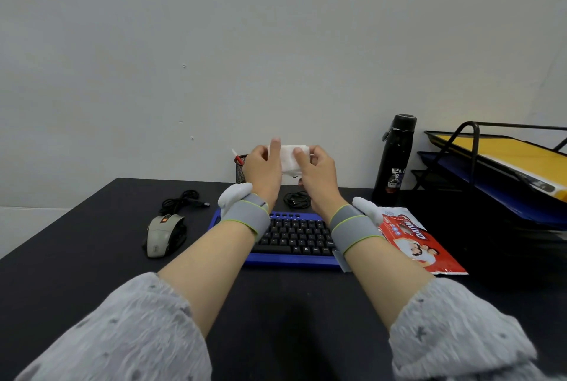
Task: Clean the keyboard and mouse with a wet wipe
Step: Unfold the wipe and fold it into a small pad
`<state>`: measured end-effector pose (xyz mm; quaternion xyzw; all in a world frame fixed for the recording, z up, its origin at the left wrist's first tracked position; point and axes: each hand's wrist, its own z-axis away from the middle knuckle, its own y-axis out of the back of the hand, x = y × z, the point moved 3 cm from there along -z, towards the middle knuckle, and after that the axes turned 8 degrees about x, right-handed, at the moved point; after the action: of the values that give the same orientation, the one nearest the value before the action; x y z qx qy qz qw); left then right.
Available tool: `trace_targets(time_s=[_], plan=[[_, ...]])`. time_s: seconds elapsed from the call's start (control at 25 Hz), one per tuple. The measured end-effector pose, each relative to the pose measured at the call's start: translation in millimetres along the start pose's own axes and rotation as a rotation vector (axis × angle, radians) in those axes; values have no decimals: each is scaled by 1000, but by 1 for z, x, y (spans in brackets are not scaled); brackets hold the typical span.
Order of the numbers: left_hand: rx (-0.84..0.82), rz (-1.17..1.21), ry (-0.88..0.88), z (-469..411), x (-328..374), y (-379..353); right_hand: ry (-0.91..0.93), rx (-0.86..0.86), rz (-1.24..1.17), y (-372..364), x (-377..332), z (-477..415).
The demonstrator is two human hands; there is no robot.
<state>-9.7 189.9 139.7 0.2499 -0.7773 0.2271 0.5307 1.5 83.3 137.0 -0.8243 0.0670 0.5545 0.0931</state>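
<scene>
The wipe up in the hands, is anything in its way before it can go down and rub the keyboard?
Nothing visible blocks it. Both the left hand and right hand hold the wet wipe in the air above and behind the keyboard. Only the person's own wrists cross over the keys.

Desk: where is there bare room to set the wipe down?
Free: the desk strip between the keyboard and the person, and the corner left of the mouse. Crowded: right side, with wipe pack, bottle and trays; cables lie behind the mouse.
</scene>
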Motion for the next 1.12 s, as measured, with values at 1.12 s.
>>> trace_targets(time_s=[1.12], plan=[[-86, -113, -207, 2, -2, 7, 212, 88, 179, 2, -4, 5]])
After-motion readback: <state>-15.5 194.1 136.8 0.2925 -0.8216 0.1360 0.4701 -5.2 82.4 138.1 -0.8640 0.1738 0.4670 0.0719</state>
